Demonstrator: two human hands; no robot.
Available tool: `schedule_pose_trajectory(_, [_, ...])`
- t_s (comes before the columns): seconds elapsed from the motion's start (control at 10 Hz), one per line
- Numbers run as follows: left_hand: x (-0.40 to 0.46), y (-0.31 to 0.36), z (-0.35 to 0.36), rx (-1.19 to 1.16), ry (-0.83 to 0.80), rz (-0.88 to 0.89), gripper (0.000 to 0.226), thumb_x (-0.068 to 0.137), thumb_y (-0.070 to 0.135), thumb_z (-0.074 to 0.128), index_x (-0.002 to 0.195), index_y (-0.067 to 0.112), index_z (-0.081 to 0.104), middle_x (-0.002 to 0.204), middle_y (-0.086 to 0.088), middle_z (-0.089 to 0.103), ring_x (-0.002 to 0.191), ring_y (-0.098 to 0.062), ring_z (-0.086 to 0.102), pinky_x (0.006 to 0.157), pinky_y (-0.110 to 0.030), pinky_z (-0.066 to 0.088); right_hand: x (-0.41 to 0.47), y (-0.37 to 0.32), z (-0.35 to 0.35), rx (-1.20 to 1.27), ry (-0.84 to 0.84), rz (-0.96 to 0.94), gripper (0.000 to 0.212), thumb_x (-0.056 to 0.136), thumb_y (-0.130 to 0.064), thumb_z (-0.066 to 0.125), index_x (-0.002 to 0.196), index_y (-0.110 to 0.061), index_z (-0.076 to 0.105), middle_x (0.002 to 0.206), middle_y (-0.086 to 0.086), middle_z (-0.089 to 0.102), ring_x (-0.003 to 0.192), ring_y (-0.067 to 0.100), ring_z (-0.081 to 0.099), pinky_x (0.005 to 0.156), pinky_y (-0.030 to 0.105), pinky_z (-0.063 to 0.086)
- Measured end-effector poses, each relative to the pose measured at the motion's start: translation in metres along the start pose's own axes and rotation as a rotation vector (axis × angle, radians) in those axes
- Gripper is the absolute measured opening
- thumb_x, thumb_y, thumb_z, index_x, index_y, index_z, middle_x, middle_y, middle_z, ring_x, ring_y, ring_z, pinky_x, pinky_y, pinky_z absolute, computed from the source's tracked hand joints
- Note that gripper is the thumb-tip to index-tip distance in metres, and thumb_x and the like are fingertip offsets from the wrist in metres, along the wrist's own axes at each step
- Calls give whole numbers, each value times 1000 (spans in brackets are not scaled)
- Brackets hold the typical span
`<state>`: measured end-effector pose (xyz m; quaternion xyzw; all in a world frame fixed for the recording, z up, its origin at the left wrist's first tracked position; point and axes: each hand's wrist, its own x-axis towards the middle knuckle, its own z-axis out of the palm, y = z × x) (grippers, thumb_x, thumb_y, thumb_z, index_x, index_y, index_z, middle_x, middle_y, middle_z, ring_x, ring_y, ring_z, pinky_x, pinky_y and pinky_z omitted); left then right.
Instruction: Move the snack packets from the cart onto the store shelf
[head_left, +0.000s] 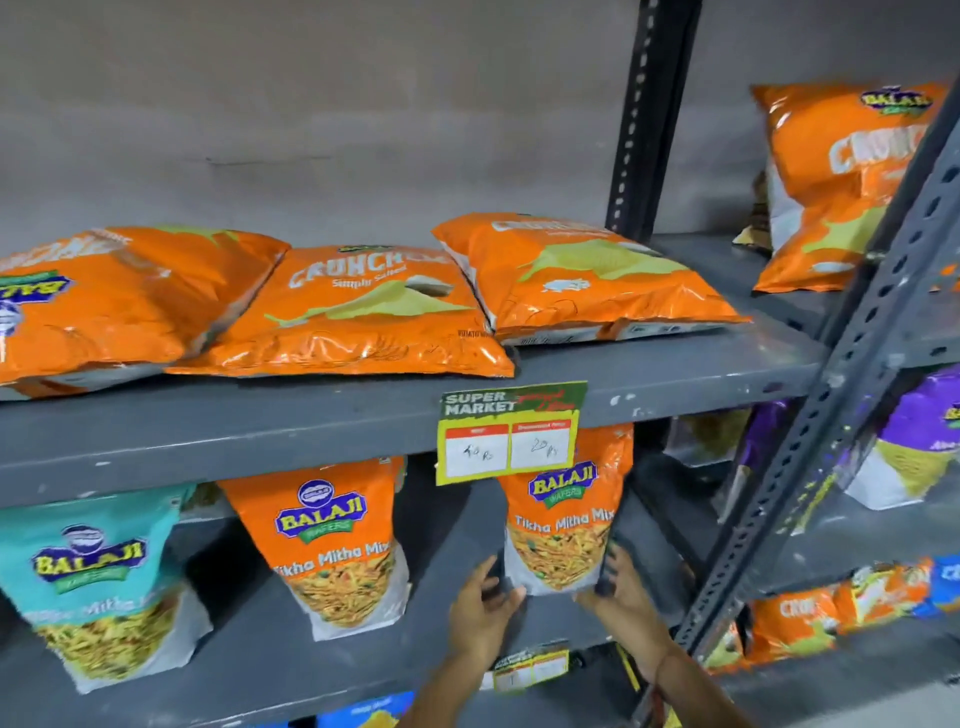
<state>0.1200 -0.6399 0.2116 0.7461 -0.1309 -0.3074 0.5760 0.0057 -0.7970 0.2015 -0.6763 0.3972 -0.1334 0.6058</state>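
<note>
Head view looks down on grey metal store shelving, with both hands at an orange Tikha Mitha Mix packet (563, 514) that stands upright on the middle shelf (291, 660), directly below a yellow-and-green price tag (511, 431) fixed to the front edge of the upper shelf (260, 421). The left hand (480, 618) is spread open, its fingers touching the packet's lower left corner; the right hand (623, 592) curls loosely round the lower right edge, its fingertips on the packet's side. Whether the packet's base rests on the shelf or is borne by the hands I cannot tell. Just to the left stands a second orange Tikha Mitha Mix packet (332, 545), and further left a teal Balaji packet (98, 582), both upright and apart from each other. On the upper shelf three orange Crunchex bags (363, 312) lie flat, overlapping at their edges. Right of the slotted upright post (831, 415), another orange bag (836, 176) leans upright, with purple packets (914, 441) on the shelf below it.
</note>
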Motion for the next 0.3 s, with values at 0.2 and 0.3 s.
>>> schedule_pose_trajectory(0.2, [10, -6, 21, -100, 36, 8, 54, 67, 35, 79, 117, 23, 62, 93, 8, 72, 89, -10, 67, 80, -38, 51, 9, -6, -4, -27, -65, -94, 59, 72, -12, 72, 112, -46, 45, 120, -9, 62, 110, 9, 58, 99, 39, 46])
schedule_pose_trajectory(0.3, [9, -1, 26, -83, 16, 46, 51, 68, 38, 79, 114, 28, 59, 89, 22, 71, 92, -8, 65, 81, -34, 51, 9, -8, -8, -11, -52, -133, 58, 72, -7, 72, 106, -47, 47, 116, -8, 64, 107, 8, 60, 96, 35, 47])
